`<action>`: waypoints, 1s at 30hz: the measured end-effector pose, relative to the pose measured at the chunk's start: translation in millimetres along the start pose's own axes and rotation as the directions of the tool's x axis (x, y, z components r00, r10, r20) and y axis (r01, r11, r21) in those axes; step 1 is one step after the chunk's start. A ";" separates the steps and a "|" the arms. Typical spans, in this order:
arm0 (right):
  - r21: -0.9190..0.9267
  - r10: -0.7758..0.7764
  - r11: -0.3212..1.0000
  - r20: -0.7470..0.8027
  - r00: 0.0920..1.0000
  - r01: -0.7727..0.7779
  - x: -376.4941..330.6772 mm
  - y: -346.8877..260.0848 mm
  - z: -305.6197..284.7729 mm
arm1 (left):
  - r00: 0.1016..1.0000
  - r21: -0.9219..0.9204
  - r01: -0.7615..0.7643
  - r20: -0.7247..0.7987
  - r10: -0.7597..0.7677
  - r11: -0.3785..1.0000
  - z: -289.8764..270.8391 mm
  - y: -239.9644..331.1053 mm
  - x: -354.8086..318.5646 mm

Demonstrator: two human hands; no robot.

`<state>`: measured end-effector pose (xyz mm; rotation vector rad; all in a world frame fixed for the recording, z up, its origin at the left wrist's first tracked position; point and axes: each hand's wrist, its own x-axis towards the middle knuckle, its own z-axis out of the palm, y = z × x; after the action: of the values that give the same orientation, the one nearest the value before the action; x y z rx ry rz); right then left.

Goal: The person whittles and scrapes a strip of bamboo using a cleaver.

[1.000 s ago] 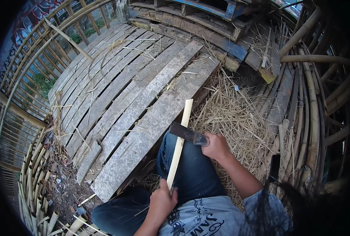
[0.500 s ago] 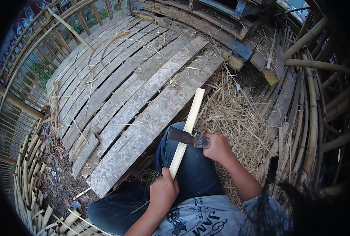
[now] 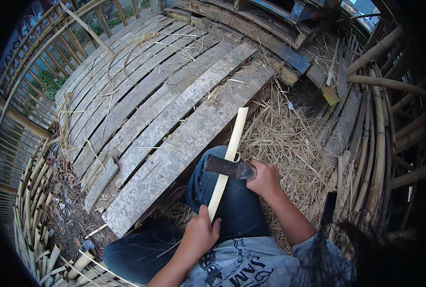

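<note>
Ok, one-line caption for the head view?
Left hand grips a pale bamboo strip while the right hand sets a cleaver across it.

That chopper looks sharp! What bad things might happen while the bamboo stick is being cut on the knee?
The cleaver blade lies across the bamboo strip right over the knee, so a slip might cut the leg. The left hand grips the strip's lower end below the blade; if the blade slides down the strip, it may reach those fingers. The right hand holds the handle close to the blade, so it might slide onto it.
</note>
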<state>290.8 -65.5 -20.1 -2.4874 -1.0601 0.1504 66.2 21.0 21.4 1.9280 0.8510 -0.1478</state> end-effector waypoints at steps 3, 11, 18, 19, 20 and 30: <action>0.008 -0.008 1.000 0.025 1.000 0.008 0.3 0.7 -1.8 | 1.000 0.042 -0.003 -0.021 0.004 0.999 -0.2 2.5 -0.5; -0.012 0.012 1.000 0.185 0.983 -0.010 9.1 -1.9 -8.5 | 0.991 0.286 0.012 -0.133 0.028 0.958 7.9 -6.0 2.5; 0.006 0.038 0.999 -0.003 0.999 -0.038 -5.4 4.4 6.4 | 0.993 0.250 -0.014 -0.107 0.042 0.968 16.4 -13.1 -2.5; 0.007 0.043 0.999 0.002 0.999 -0.043 -5.2 3.9 8.9 | 0.999 0.130 0.005 -0.050 0.002 0.991 13.5 -8.5 -9.6; 0.055 0.097 0.994 -0.026 0.995 -0.095 -2.8 2.4 11.2 | 0.999 0.010 0.033 0.010 -0.033 0.999 11.7 -5.7 -14.6; 0.215 -0.240 0.947 -0.024 0.970 0.239 -7.7 25.7 1.9 | 0.998 0.084 0.042 -0.053 -0.038 0.996 8.8 -13.8 -11.4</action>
<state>301.8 -86.1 -33.3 -2.1463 -1.2656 0.1853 51.4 11.9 11.7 2.0019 0.9313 -0.1618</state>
